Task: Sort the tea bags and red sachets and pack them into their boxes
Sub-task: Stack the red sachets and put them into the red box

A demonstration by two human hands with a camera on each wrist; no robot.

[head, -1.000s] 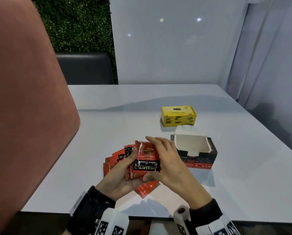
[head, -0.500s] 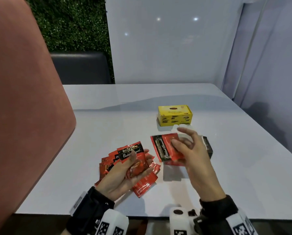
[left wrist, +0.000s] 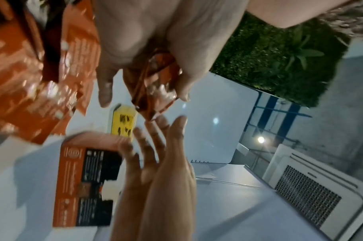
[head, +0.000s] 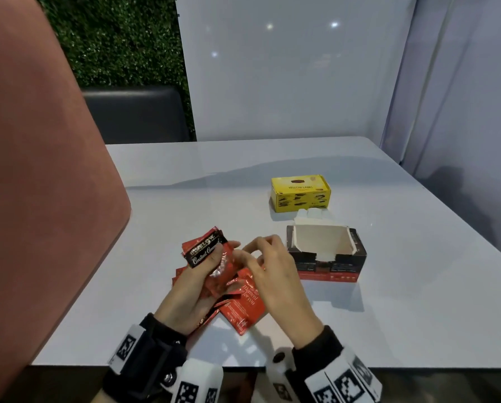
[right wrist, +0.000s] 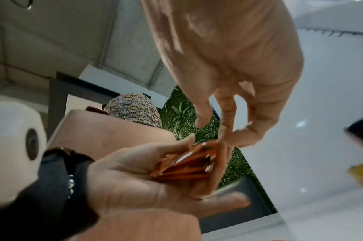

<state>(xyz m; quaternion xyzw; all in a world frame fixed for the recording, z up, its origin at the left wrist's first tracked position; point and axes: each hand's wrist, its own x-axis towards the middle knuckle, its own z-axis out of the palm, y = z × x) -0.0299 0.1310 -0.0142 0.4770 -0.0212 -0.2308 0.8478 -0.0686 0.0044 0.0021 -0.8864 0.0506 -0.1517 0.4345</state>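
Note:
My left hand (head: 227, 249) grips a fanned stack of red sachets (head: 211, 258), thumb across the black label on top. The same stack (right wrist: 186, 164) shows in the right wrist view, lying in the left palm. My right hand (head: 259, 248) is beside the stack and holds nothing; its fingertips (right wrist: 224, 138) reach the stack's top edge. More red sachets (head: 243, 305) lie on the table beneath both hands. The open black-and-red box (head: 326, 264) stands just to the right, and its inside is mostly hidden. Behind it stands a yellow tea box (head: 300, 193), closed.
The white table (head: 403, 286) ends close to my wrists at its front edge. A pink chair back (head: 39, 199) fills the left side. White panels stand behind and to the right of the table.
One second ago both hands held the stack. Half a second ago my right hand carried one sachet to the black-and-red box. It is now back at the stack without it.

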